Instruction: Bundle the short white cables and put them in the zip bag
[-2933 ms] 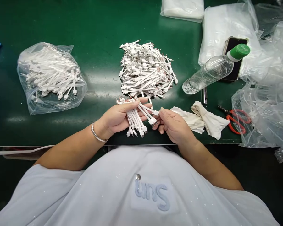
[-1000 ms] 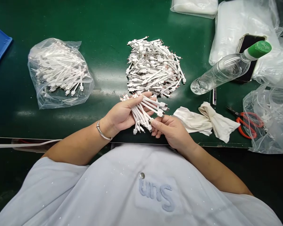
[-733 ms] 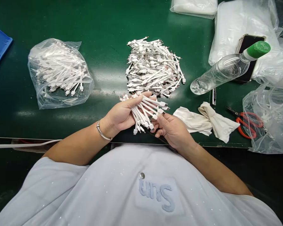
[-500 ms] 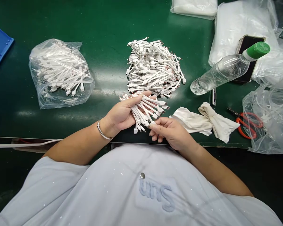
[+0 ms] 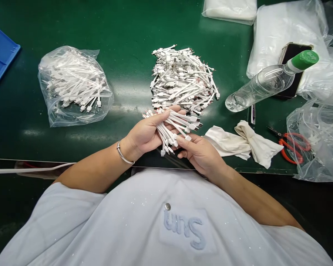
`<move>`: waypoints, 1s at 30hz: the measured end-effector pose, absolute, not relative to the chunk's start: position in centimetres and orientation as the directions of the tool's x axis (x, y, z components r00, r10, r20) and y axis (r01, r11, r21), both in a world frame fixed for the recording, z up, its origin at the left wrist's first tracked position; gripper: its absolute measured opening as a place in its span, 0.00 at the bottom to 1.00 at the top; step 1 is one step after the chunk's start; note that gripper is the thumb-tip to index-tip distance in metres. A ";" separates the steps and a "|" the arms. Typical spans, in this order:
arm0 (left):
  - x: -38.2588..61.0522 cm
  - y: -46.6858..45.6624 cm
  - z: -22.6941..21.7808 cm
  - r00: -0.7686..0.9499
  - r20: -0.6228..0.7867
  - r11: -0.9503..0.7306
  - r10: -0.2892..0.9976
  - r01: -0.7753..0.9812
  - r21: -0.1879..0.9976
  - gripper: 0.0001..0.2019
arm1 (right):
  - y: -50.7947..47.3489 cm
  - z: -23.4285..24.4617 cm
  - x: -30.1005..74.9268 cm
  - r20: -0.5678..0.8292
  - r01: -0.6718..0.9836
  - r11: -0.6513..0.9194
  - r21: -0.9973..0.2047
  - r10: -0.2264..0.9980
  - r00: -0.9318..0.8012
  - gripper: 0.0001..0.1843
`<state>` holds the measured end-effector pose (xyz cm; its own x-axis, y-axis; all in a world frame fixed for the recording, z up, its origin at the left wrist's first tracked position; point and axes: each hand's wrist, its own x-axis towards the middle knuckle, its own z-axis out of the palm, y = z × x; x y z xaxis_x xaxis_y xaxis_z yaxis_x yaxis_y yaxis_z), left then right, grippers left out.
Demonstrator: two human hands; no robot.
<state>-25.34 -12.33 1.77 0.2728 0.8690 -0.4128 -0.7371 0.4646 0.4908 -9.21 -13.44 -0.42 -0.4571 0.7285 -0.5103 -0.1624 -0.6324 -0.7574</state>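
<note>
A fanned bunch of short white USB cables [image 5: 166, 133] lies across my left hand [image 5: 145, 133], with the thumb pressed over it. The plugs point right and down; thin bare wire ends stick out at the left. My right hand [image 5: 201, 153] is at the plug ends, its thumb and fingers closed on the bunch's right side; part of its fingers is hidden behind the plugs. Just beyond my hands lies a loose pile of the same white cables [image 5: 183, 79] on the green table [image 5: 127, 22].
At left are a clear bag of white cables [image 5: 74, 81] and a blue bin [image 5: 1, 53]. To the right lie a water bottle [image 5: 266, 85], a phone [image 5: 290, 81], a white cloth [image 5: 241, 144], red-handled snips [image 5: 294, 147] and plastic bags [image 5: 288, 29].
My right hand has shifted up and further in against the plug ends, its fingers now partly behind them. My left hand keeps its hold on the bunch. The whole view has shifted slightly.
</note>
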 end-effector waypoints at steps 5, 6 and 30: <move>-25.5 -12.4 1.7 0.296 -0.397 0.476 0.869 -0.724 0.500 0.11 | -13.5 -0.6 -9.5 -0.427 -0.237 -0.502 -0.832 0.851 -0.305 0.19; -25.5 -12.4 1.7 0.294 -0.400 0.475 0.868 -0.724 0.500 0.11 | -13.5 -0.6 -9.4 -0.416 -0.252 -0.488 -0.835 0.862 -0.290 0.19; -25.5 -12.4 1.7 0.278 -0.396 0.459 0.875 -0.737 0.496 0.13 | -13.6 -1.3 -9.2 -0.379 -0.076 -0.452 -0.889 0.817 -0.434 0.14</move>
<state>-25.46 -12.42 1.69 0.2779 0.8751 -0.3962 -0.7373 0.4587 0.4960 -9.17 -13.64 -1.26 -0.4341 0.8174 -0.3788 -0.0755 -0.4520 -0.8888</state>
